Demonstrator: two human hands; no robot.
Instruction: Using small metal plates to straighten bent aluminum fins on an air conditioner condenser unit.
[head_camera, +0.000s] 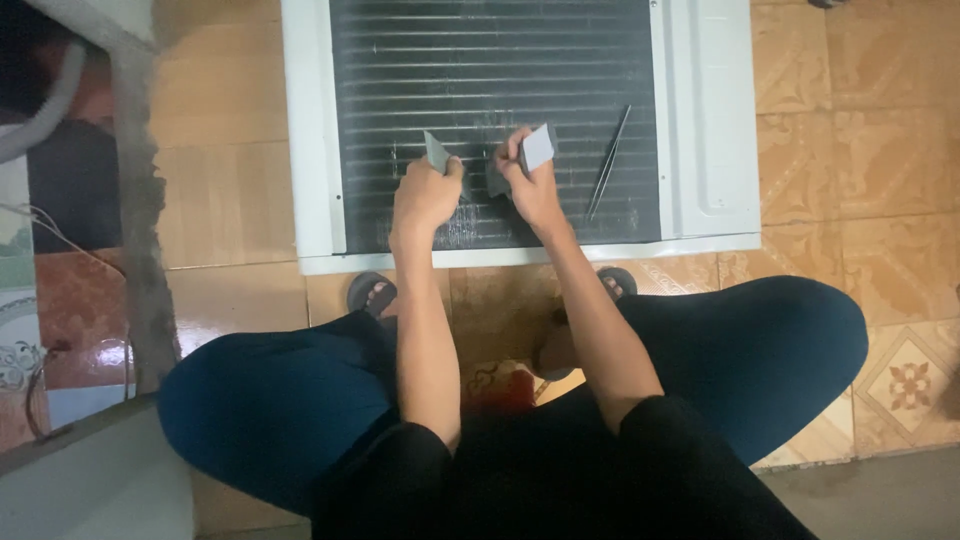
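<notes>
1. Centrally, the left hand (424, 195) is closed into a loose fist, and a small grey card (436, 152) is pinched in it, standing up above the knuckles.
2. The right hand (530, 185) is likewise curled shut; a second grey card (538, 148) is gripped between thumb and fingers and is tilted towards the upper right.
3. Both hands are held just beside each other, with a narrow gap between them, over the lower middle of the dark finned coil (490, 90) of an air-conditioner unit (310, 130) laid flat on the floor.
4. Whether the lower edges of the cards are touching the fins cannot be told, since they are hidden by the hands.
5. A thin pair of tweezers (608, 162) is laid slantwise on the coil, near the right hand but apart from it.
6. The coil is bordered by the white casing on the left, right and near sides; a wider white panel (715, 120) is seen at the right edge.
7. Most of the coil surface above the hands is left uncovered, and open fins are also seen to the left of the left hand.
8. The near rim of the unit is met by the person's sandalled feet (372, 293), with knees in dark trousers spread to both sides.
9. Patterned tiled floor (870, 150) is seen to the right of the unit, while a rough grey edge (140, 200) is seen to the left.
</notes>
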